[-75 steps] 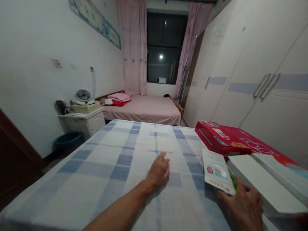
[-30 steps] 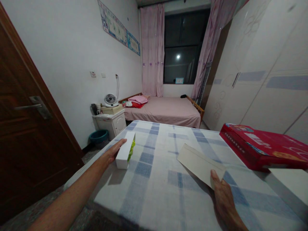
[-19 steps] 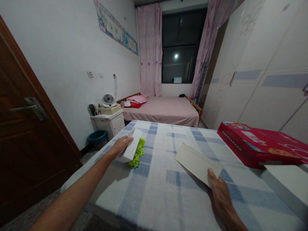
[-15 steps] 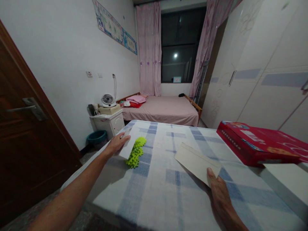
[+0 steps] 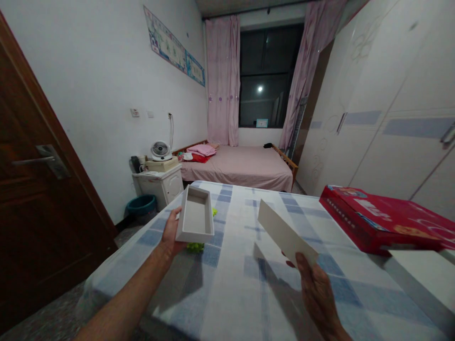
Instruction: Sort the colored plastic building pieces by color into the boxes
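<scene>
"What is held on the left, with twelve set at the bed?"

"A white box is gripped at its left side by the left hand, at ten o'clock on the table. Half a second ago its hollow side was tipped down. Now that side has been turned up and toward six, so its inside is seen. Its long way is laid from twelve to six."

"And the green pieces?"

"More of them was seen before. Now they are mostly hidden by the box."

"What is held next?"

"A flat card is pinched by the right hand, at two o'clock. It has been tilted more steeply. Its long way is pointed from eleven to five."

"And farther right?"

"A red box is seen between two and three, with a bigger white carton just past three."
</scene>
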`<state>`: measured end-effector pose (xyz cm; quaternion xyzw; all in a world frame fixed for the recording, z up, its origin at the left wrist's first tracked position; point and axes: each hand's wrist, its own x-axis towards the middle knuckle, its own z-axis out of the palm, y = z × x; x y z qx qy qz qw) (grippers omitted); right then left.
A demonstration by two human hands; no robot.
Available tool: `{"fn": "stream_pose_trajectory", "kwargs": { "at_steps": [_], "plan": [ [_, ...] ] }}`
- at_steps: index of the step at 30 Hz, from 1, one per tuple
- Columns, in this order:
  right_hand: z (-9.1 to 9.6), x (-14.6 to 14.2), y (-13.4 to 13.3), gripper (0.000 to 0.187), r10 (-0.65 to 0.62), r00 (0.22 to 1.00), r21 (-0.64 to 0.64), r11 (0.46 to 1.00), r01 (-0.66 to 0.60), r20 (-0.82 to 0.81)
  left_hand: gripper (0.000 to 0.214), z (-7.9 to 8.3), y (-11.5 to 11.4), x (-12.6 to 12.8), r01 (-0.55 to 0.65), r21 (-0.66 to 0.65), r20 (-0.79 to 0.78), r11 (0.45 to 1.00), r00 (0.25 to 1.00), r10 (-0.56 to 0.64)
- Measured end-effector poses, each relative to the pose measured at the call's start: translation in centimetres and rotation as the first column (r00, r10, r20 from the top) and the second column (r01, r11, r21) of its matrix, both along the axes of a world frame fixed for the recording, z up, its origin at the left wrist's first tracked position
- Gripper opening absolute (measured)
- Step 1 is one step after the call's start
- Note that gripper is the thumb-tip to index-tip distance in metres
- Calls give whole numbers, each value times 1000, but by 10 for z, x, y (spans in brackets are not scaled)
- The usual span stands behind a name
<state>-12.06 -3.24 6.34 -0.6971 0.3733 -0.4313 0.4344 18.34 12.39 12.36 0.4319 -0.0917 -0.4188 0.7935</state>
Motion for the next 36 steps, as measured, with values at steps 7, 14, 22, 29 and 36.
{"fn": "stream_pose_trajectory", "kwargs": {
  "at_steps": [7, 14, 22, 29, 36],
  "plan": [
    [19, 38, 29, 52, 134, 968, -597, 767, -236, -210, 67, -43, -55, -88, 368, -236, -242, 899, 874, -421],
    [3, 44, 37, 69, 95, 809, -567, 666, -485, -580, 71, -57, -69, -105, 364, -265, -302, 893, 848, -435],
    [5, 46, 23, 70, 213, 800, -522, 659, -542, -561, 62, -64, -72, -117, 338, -200, -276, 920, 881, -384],
    [21, 42, 16, 71, 121, 991, 93, 989, -115, -64, 65, -55, -86, -121, 455, -344, -201, 822, 819, -538],
    [32, 53, -6, 56, 209, 970, 432, 868, -244, 126, 69, -72, -114, -104, 354, -201, 68, 913, 935, -348]
  ]
}}
